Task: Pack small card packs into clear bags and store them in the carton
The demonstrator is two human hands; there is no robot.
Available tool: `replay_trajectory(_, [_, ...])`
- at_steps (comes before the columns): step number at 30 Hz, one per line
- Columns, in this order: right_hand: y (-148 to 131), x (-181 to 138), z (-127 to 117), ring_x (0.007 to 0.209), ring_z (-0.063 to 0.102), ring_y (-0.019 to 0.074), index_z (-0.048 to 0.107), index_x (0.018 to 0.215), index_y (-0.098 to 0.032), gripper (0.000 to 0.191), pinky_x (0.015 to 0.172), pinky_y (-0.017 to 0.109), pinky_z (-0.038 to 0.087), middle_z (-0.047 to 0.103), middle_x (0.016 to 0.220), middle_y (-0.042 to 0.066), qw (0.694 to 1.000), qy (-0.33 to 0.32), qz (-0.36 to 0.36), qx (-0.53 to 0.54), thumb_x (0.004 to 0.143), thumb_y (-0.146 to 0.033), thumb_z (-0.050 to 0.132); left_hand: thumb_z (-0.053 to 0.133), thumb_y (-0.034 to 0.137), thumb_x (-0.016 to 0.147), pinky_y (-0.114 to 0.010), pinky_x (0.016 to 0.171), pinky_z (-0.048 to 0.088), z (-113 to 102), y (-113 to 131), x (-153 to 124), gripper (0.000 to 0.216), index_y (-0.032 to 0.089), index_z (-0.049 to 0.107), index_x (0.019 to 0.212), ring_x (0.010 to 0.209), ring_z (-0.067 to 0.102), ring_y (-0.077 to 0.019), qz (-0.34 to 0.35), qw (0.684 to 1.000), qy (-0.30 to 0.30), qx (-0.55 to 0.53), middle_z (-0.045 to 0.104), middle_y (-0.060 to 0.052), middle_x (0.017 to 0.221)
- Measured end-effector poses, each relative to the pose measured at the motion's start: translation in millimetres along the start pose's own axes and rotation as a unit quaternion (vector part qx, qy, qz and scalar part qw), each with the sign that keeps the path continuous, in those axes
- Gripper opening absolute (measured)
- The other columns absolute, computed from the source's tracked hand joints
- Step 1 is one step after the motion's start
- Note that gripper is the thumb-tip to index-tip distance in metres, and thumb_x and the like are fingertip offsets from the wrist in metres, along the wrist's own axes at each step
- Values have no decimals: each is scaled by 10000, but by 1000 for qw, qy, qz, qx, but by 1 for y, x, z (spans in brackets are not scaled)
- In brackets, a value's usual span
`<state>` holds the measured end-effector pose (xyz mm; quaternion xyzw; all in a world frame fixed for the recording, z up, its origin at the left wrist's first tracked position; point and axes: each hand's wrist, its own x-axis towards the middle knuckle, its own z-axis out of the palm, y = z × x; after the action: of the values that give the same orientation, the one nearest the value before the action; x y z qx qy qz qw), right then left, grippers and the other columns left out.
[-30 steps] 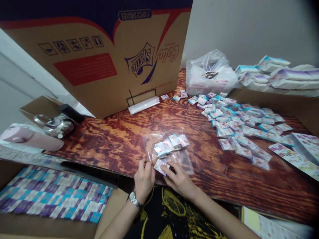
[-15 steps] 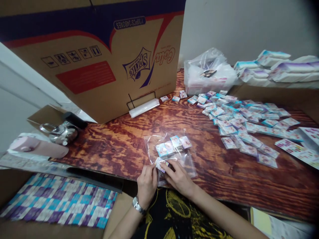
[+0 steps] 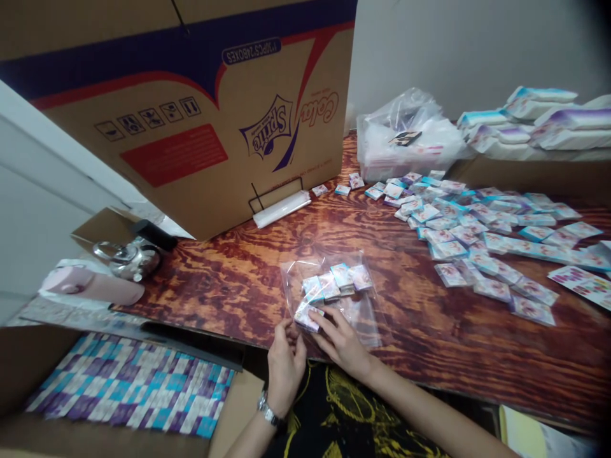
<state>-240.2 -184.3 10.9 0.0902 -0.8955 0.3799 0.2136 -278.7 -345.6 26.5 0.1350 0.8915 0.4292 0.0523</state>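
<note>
A clear plastic bag lies flat near the front edge of the table, with several small printed packets in a row across it. My right hand has its fingers inside or over the bag's near part, gripping one more small packet below the row's left end. At the bag's lower left corner, my left hand is closed, thumb and fingers pinched on the edge of the bag. The fingertips partly hide what they grip.
Many loose packets spread across the table's right half. A large cardboard carton, a flat stack of clear sleeves and a bag of plastic stand behind. At left are a pink bottle, a metal kettle and a box of packed packets.
The right hand has moved the small packet slightly, and more of it now shows. My left hand's fingers have shifted down a little from the packet. The whole view has shifted slightly.
</note>
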Motion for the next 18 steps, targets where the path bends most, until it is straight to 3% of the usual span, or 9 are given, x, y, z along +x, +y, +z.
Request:
replay_trajectory(5, [2,5,3,1124,502,230,431,1335,-198,424,925,387,487,477,1184,144,999,16,-5,-41,912,-210,463,461,247,839,-290,674,529,0,-5,-2,281,190,441,1113,722,652,-157,-2,1000,14,24,636,-23,808])
replay_trajectory(11, [-1,2,9,1004,547,228,500,1286,-176,407,824,347,528,491,1093,152,990,67,-37,-116,882,-218,529,462,256,857,-230,624,521,4,0,-13,252,203,433,1102,656,635,-114,-3,999,-10,-32,633,3,793])
replay_trajectory(18, [-4,-1,9,1000,540,206,497,1282,-163,409,831,322,522,463,1085,137,996,62,-42,-54,879,-219,536,458,257,873,-243,700,535,9,1,-18,243,208,388,1100,762,641,-112,-28,989,-20,-143,595,-1,841])
